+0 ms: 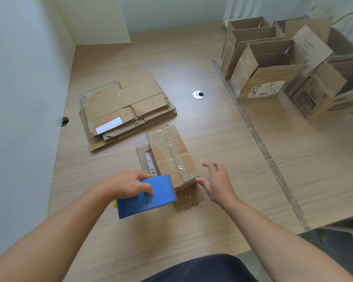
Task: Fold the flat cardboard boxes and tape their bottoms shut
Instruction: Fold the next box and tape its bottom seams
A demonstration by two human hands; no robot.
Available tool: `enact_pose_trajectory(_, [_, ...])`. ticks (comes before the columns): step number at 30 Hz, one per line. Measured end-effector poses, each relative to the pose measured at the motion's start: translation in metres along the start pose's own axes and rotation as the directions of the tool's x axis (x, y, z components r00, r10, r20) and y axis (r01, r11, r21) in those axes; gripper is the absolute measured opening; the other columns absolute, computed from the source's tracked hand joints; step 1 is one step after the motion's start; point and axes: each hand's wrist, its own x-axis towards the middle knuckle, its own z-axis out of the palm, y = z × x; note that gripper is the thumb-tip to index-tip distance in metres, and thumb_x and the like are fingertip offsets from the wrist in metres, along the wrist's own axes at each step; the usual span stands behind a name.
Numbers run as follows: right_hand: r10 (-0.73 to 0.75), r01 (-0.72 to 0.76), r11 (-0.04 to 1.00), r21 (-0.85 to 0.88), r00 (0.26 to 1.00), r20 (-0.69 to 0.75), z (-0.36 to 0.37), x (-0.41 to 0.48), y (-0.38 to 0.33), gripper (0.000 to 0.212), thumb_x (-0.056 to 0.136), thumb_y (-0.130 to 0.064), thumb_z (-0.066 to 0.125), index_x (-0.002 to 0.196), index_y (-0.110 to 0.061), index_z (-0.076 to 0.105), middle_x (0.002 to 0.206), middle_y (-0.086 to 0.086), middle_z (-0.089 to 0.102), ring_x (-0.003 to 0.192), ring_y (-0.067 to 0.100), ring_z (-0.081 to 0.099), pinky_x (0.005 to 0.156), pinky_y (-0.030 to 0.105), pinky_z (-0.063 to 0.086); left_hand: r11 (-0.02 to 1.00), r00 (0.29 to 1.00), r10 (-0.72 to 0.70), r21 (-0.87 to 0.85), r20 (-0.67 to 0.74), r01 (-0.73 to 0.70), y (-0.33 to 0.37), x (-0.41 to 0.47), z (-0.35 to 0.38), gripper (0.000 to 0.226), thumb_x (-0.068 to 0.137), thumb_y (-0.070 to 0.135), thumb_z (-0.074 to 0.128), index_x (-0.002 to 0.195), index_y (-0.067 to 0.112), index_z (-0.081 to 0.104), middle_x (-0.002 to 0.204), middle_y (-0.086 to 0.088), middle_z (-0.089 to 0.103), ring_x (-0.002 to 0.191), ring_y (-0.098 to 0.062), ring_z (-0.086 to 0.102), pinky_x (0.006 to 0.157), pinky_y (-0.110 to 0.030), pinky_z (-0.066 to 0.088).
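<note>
Left hand: grip wrapped round a blue tape dispenser, whose front edge is against the near end of a small brown cardboard box. Right hand: grip wide, fingers spread, holding nothing, just beside the box's near right corner; contact unclear. Box sits bottom-up mid light wood bench, clear tape along the closed bottom seam, flaps splayed underneath. Behind-left: stack of flat brown cardboard boxes. Round metal grommet further back. Far right, past a grey strip: several erected open-top cardboard boxes.
</note>
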Motion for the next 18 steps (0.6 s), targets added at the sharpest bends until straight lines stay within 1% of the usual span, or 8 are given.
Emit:
enact_pose_trajectory(1, [-0.116, 0.118, 0.989, -0.085, 0.993, 0.021, -0.003, 0.002, -0.003, 0.055, 0.095, -0.033, 0.064, 0.146, -0.027, 0.044, 0.147, 0.002, 0.036, 0.134, 0.022, 0.035, 0.11, 0.04, 0.034, 1.0, 1.0, 0.001, -0.003, -0.003, -0.001, 0.001, 0.0, 0.0, 0.056, 0.067, 0.053, 0.054, 0.123, 0.057, 0.057, 0.117, 0.008, 0.065, 0.102, -0.015, 0.06, 0.092, -0.036, 0.049])
enact_pose_trajectory(3, [-0.332, 0.361, 0.899, -0.247, 0.931, 0.15, -0.009, 0.008, -0.014, 0.068, 0.096, -0.02, 0.054, 0.156, -0.036, 0.025, 0.163, -0.004, 0.017, 0.148, 0.021, 0.016, 0.114, 0.044, 0.025, 1.0, 1.0, 0.008, -0.007, -0.008, -0.008, 0.001, -0.001, 0.001, 0.056, 0.066, 0.053, 0.053, 0.122, 0.058, 0.057, 0.117, 0.008, 0.066, 0.102, -0.015, 0.06, 0.092, -0.036, 0.049])
enact_pose_trajectory(5, [-0.424, 0.525, 0.782, -0.336, 0.843, 0.331, -0.01, 0.015, -0.025, 0.072, 0.093, -0.02, 0.04, 0.159, -0.036, 0.013, 0.167, -0.01, 0.001, 0.154, 0.016, -0.004, 0.115, 0.042, 0.018, 1.0, 1.0, 0.019, -0.012, -0.013, -0.019, 0.001, -0.003, 0.002, 0.052, 0.066, 0.052, 0.053, 0.117, 0.062, 0.055, 0.116, 0.011, 0.066, 0.103, -0.013, 0.059, 0.093, -0.036, 0.049])
enact_pose_trajectory(7, [-0.448, 0.602, 0.714, -0.357, 0.785, 0.428, -0.004, 0.024, -0.025, 0.068, 0.097, -0.033, 0.034, 0.159, -0.034, 0.008, 0.167, -0.015, -0.004, 0.153, 0.015, -0.012, 0.116, 0.041, 0.017, 0.999, 0.999, 0.031, -0.026, -0.029, -0.032, 0.0, -0.004, 0.004, 0.046, 0.066, 0.052, 0.053, 0.11, 0.066, 0.053, 0.114, 0.013, 0.066, 0.102, -0.012, 0.059, 0.093, -0.035, 0.049])
enact_pose_trajectory(9, [-0.476, 0.616, 0.69, -0.381, 0.782, 0.402, 0.002, 0.03, -0.017, 0.065, 0.1, -0.05, 0.036, 0.158, -0.038, 0.011, 0.166, -0.017, 0.001, 0.153, 0.013, -0.006, 0.112, 0.041, 0.027, 0.998, 0.998, 0.039, -0.039, -0.041, -0.04, -0.003, -0.003, 0.006, 0.046, 0.066, 0.052, 0.054, 0.109, 0.067, 0.053, 0.113, 0.014, 0.066, 0.101, -0.011, 0.059, 0.091, -0.034, 0.049])
enact_pose_trajectory(12, [-0.541, 0.611, 0.686, -0.395, 0.791, 0.284, 0.008, 0.031, -0.01, 0.068, 0.09, -0.055, 0.057, 0.151, -0.041, 0.029, 0.161, -0.016, 0.03, 0.148, 0.014, 0.028, 0.09, 0.041, 0.046, 0.996, 0.997, 0.054, -0.068, -0.061, -0.058, -0.009, -0.003, 0.011, 0.047, 0.066, 0.051, 0.054, 0.11, 0.067, 0.054, 0.11, 0.014, 0.068, 0.1, -0.012, 0.061, 0.088, -0.033, 0.049])
enact_pose_trajectory(14, [-0.563, 0.606, 0.685, -0.404, 0.793, 0.235, 0.01, 0.031, -0.012, 0.074, 0.082, -0.05, 0.074, 0.146, -0.039, 0.038, 0.155, -0.013, 0.04, 0.142, 0.017, 0.038, 0.084, 0.04, 0.049, 0.994, 0.995, 0.062, -0.089, -0.079, -0.069, -0.012, -0.002, 0.014, 0.048, 0.065, 0.05, 0.054, 0.11, 0.066, 0.055, 0.11, 0.016, 0.067, 0.099, -0.01, 0.061, 0.085, -0.03, 0.048])
enact_pose_trajectory(18, [-0.604, 0.631, 0.654, -0.418, 0.768, 0.215, 0.009, 0.031, -0.02, 0.082, 0.068, -0.049, 0.084, 0.139, -0.035, 0.045, 0.149, -0.009, 0.048, 0.134, 0.022, 0.048, 0.084, 0.043, 0.05, 0.988, 0.994, 0.061, -0.133, -0.096, -0.073, -0.019, 0.0, 0.016, 0.047, 0.065, 0.05, 0.055, 0.109, 0.067, 0.056, 0.11, 0.017, 0.068, 0.1, -0.01, 0.061, 0.09, -0.032, 0.049])
